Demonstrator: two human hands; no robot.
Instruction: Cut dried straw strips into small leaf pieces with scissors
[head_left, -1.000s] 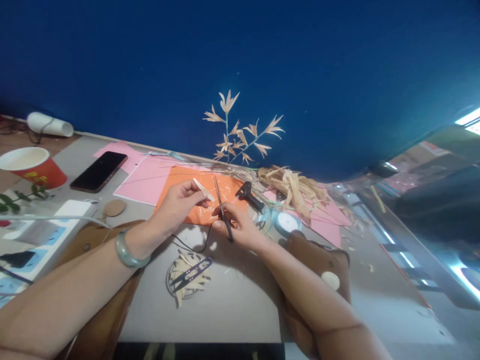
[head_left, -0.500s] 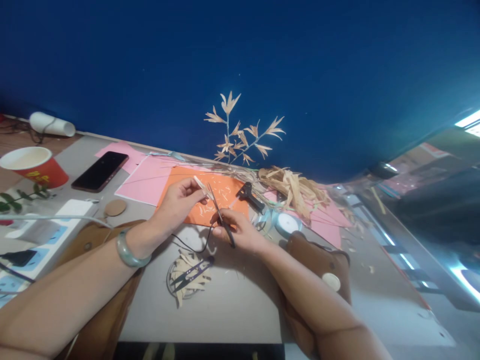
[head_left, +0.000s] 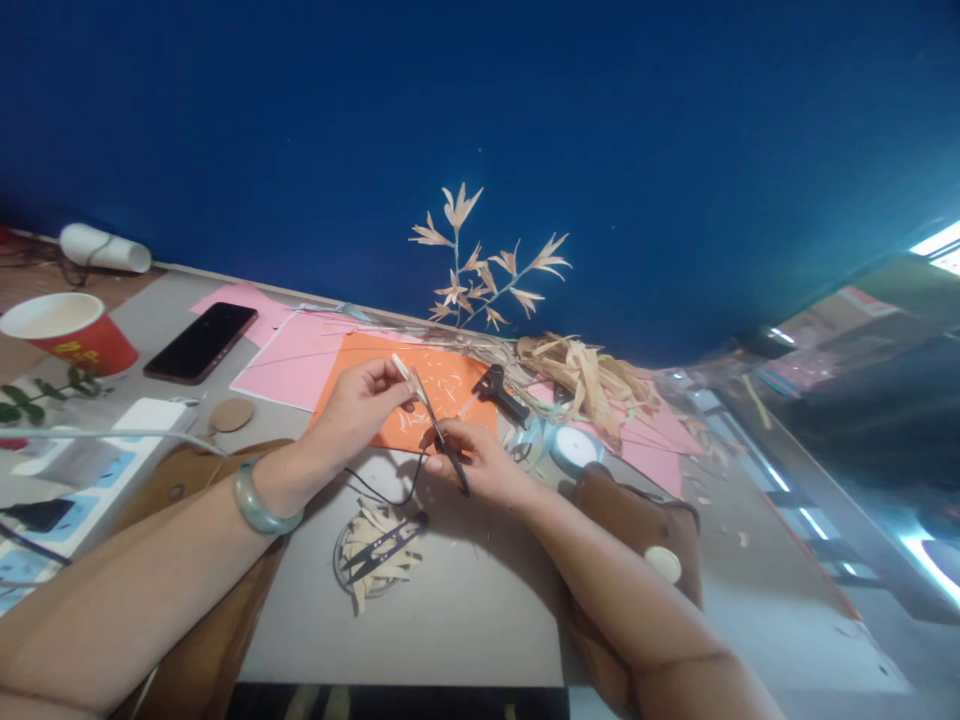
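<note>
My left hand pinches a short pale strip, perhaps dried husk, between thumb and fingers. In my right hand are dark-handled scissors, their blades pointing up beside the strip; whether the blades touch it I cannot tell. Beneath both hands lies an orange sheet scattered with small pale clippings. Closer to me, a round dish holds several cut husk strips, with thread snips resting across them. Behind the sheet rises a branch with pale husk flowers.
A black glue gun, a ribbon spool and dried husks lie to the right. At left are a phone, a red paper cup, a power strip and a cork disc. A blue wall stands behind.
The pale strip in my left hand has shifted very slightly, and the scissor blades have tilted a little to the left. All else looks the same.
</note>
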